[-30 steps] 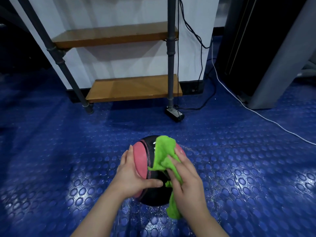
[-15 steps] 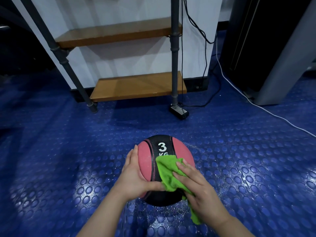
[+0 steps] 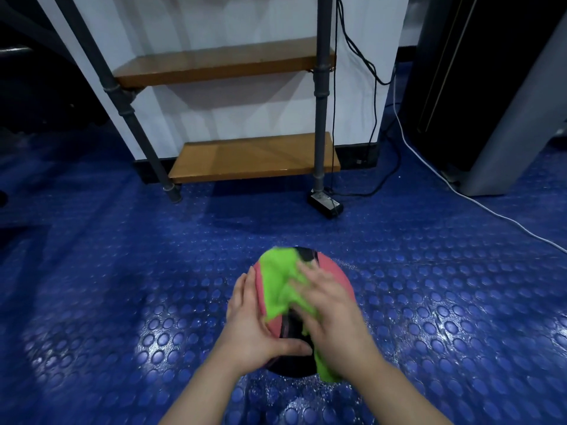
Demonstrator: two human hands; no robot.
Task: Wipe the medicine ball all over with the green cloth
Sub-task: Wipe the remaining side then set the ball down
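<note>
The right hand (image 3: 331, 311) is lying on the green cloth (image 3: 279, 277), its fingers spread and fairly straight, pressing the cloth flat against the top and front of the medicine ball (image 3: 333, 271). The hand is blurred, so finer detail of the fingers cannot be told. One end of the cloth is covering the ball's upper left, and the other end is hanging out below the palm, down the ball's near right side.

The left hand (image 3: 254, 323) is resting against the left side of the ball with its fingers lying straight along the pink panel. Its thumb is stretching across the lower front, touching the black band, so it is open against the ball rather than curled round it.

The ball, pink with a black band, is sitting on the blue studded floor (image 3: 122, 271), which is glinting with small specks around it.

Farther off, a shelf (image 3: 251, 157) of two wooden boards on grey pipes is standing against a white wall (image 3: 245, 111). A small black box (image 3: 325, 204) is lying at the foot of the right pipe with black cables (image 3: 374, 87) trailing to it. A white cable (image 3: 460, 191) is running across the floor beside a dark cabinet (image 3: 491, 87).
</note>
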